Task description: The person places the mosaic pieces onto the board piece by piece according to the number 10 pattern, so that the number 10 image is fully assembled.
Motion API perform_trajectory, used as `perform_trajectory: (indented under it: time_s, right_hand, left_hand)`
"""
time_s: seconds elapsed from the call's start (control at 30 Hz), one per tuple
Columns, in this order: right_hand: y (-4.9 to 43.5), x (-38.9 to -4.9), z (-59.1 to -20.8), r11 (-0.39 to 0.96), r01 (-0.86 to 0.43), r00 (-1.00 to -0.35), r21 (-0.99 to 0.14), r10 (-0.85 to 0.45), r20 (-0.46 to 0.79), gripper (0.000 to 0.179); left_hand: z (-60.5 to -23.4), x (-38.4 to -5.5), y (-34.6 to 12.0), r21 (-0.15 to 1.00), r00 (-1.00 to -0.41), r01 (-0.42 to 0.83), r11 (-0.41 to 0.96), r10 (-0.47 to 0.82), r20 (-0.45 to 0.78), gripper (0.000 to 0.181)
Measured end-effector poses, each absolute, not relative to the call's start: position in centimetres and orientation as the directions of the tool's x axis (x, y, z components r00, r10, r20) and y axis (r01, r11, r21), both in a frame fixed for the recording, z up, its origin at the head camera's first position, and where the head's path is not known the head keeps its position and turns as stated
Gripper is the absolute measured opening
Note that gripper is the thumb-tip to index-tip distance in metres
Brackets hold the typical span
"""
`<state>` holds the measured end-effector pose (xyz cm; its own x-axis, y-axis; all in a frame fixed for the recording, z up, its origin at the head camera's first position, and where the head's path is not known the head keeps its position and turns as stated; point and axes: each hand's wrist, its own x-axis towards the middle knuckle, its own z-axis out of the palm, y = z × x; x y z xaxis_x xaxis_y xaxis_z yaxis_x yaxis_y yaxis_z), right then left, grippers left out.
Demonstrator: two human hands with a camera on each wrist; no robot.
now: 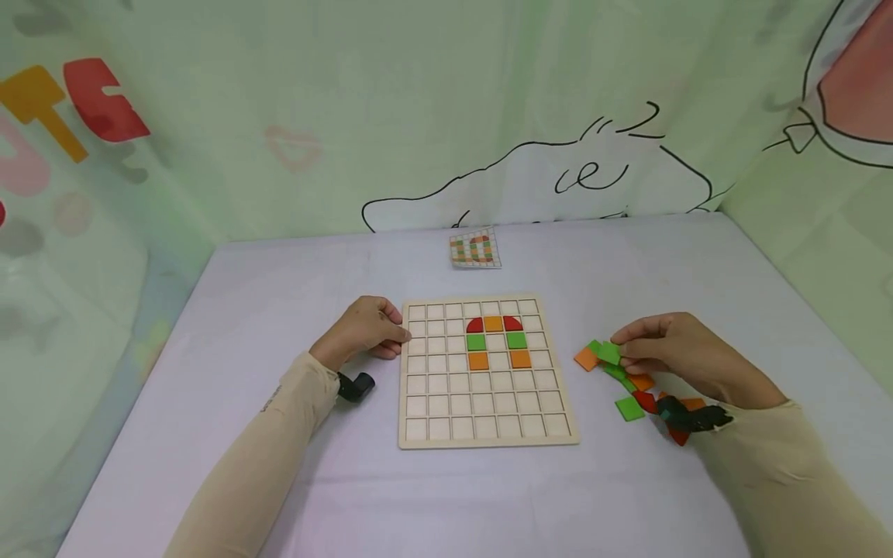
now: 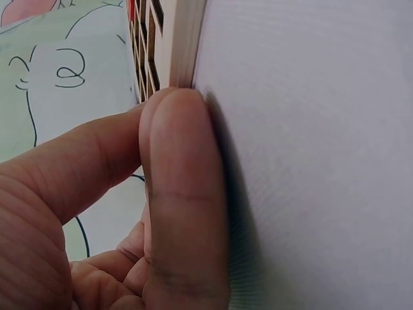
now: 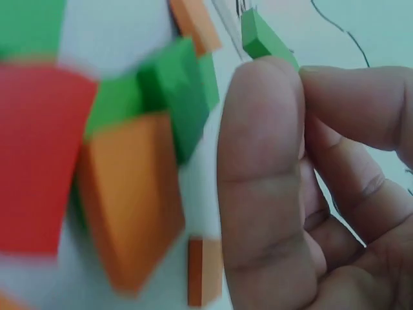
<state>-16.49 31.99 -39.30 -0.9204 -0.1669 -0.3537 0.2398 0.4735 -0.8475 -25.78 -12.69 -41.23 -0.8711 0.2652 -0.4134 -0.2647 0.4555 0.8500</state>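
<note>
A pale wooden grid board [image 1: 487, 405] lies on the table, with red rounded, orange and green tiles in its upper cells. My left hand [image 1: 368, 325] is at the board's left edge. In the left wrist view the thumb [image 2: 184, 148] and index finger grip that edge at their tips. To the right of the board, my right hand [image 1: 673, 353] pinches a green square tile [image 1: 610, 353] between thumb and index finger. The same green tile [image 3: 263, 37] sticks out past the fingertips in the right wrist view. Below this hand is a loose pile of tiles, partly hidden by the wrist strap.
In the pile are an orange tile [image 1: 587, 359], a separate green tile [image 1: 631, 409] and a red tile [image 1: 678, 436]. Behind the board lies a small printed pattern card [image 1: 476, 249]. Printed curtains [image 1: 293, 116] enclose the white table [image 1: 314, 496] at the back and sides.
</note>
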Motion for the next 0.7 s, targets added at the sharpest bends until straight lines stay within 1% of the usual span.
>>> perform_trajectory:
  time_s: [0.2, 0.4, 0.7]
  right_hand:
    - [30.4, -17.1, -39.5, 0.423, 0.246, -0.908, -0.872, -0.213, -0.360, 0.035]
    - [28.9, -17.5, -39.7, 0.396, 0.279, -0.897, -0.875, -0.218, -0.385, 0.033]
    - [26.8, -17.9, -39.6, 0.368, 0.290, -0.882, -0.883, -0.255, -0.396, 0.030]
  left_hand:
    - [-41.2, -25.7, -12.7, 0.848, -0.872, -0.270, 0.456, 0.259, -0.416, 0.028]
    - [-41.2, -25.7, -12.7, 0.846, -0.872, -0.271, 0.460, 0.256, -0.418, 0.028]
    - [-41.2, -25.7, -12.7, 0.850, -0.871, -0.266, 0.455, 0.264, -0.413, 0.028]
